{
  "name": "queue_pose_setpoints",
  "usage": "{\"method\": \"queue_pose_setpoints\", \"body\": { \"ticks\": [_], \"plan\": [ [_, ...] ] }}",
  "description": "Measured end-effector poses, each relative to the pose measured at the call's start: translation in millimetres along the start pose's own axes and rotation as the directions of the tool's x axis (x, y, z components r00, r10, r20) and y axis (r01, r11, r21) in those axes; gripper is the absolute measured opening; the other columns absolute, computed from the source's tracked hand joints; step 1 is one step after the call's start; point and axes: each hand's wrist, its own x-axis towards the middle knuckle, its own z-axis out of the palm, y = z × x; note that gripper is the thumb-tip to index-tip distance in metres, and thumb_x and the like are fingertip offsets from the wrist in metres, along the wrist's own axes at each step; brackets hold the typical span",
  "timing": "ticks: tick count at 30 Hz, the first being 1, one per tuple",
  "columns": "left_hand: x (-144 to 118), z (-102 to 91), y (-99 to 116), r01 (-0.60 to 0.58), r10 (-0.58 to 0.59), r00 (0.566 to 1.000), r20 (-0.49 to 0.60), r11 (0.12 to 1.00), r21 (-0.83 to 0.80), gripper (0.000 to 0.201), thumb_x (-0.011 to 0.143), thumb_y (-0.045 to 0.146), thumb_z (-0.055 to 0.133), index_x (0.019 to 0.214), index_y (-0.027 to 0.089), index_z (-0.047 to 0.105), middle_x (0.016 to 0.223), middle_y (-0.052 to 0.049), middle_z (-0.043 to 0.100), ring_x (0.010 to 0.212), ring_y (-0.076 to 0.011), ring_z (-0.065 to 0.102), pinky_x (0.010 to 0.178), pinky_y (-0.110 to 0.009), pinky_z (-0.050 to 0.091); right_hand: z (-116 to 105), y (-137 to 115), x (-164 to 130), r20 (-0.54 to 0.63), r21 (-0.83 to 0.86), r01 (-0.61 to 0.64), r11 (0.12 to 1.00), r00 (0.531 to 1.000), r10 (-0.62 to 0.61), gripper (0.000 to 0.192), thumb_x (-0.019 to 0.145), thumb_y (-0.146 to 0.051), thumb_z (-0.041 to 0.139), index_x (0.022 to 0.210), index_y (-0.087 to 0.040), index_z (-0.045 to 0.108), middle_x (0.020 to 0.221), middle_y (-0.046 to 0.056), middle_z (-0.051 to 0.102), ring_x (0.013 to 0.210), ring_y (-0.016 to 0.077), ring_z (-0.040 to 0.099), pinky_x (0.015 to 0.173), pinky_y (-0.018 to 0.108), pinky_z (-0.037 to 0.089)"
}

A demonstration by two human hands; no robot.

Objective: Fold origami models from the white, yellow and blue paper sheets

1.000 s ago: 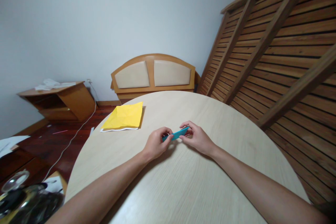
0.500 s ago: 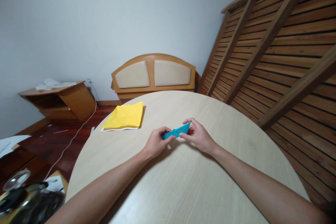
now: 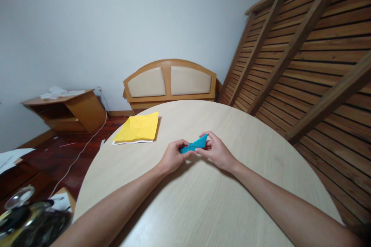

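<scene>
Compared with half a second ago, both hands sit slightly closer together and the blue folded paper [image 3: 194, 145] is drawn a little toward the person, its pointed right tip raised as before. Left hand [image 3: 173, 157] is closed in a pinch on the paper's left end, thumb and fingertips pressed against the fold. Right hand [image 3: 217, 150] is closed on the right portion, thumb underneath and fingers [image 3: 210, 136] curled over the upper edge near the tip. Between the two grips, the paper's middle section is exposed and tilts upward to the right, just above the round wooden table [image 3: 203, 200]; whether it touches the surface cannot be determined. A yellow sheet [image 3: 137, 128] lies flat near the table's far left edge, well apart from both hands.
</scene>
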Motion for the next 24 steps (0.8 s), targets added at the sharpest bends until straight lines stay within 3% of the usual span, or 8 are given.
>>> {"method": "queue_pose_setpoints", "body": {
  "ticks": [6,13,18,24],
  "plan": [
    [6.2,-7.3,-4.6,0.071,-0.073,0.997,-0.032,0.996,-0.059,0.024,0.069,0.03,0.081,0.081,0.013,0.069,0.066,-0.001,0.066,0.056,-0.0109,0.054,0.053,-0.024,0.039,-12.5,-1.1,7.0,-0.045,-0.063,0.032,0.997,0.998,-0.035,0.056,0.068,-0.044,0.081,0.106,-0.024,0.044,0.076,-0.002,0.067,0.069,0.0193,0.068,0.061,0.029,0.049],
    [8.0,-8.7,-8.5,0.057,-0.06,0.998,-0.033,0.995,-0.079,0.022,0.072,0.028,0.079,0.084,0.014,0.067,0.072,-0.003,0.067,0.06,-0.0113,0.056,0.053,-0.023,0.038,-24.6,2.7,10.6,-0.078,-0.057,0.036,0.998,0.996,-0.041,0.058,0.068,-0.042,0.082,0.107,-0.024,0.043,0.073,-0.002,0.069,0.065,0.0193,0.068,0.058,0.028,0.048],
    [2.6,-5.5,-4.0,0.055,-0.053,0.998,0.024,0.995,-0.082,0.026,0.074,0.029,0.077,0.091,0.014,0.063,0.076,-0.002,0.067,0.062,-0.0113,0.056,0.056,-0.024,0.04,-21.0,4.0,7.5,-0.066,-0.056,0.03,0.998,0.997,-0.033,0.061,0.068,-0.039,0.083,0.111,-0.023,0.043,0.074,-0.002,0.069,0.066,0.0187,0.067,0.058,0.028,0.048],
    [0.7,-3.5,-1.7,0.043,-0.043,0.999,0.018,0.998,-0.042,0.027,0.071,0.027,0.08,0.09,0.014,0.065,0.075,-0.001,0.067,0.065,-0.0125,0.057,0.058,-0.024,0.039,-9.8,-1.1,0.4,-0.035,-0.082,0.038,0.996,0.999,-0.041,0.055,0.073,-0.035,0.079,0.114,-0.023,0.046,0.076,-0.002,0.067,0.07,0.0185,0.067,0.061,0.029,0.049]
  ]
}}
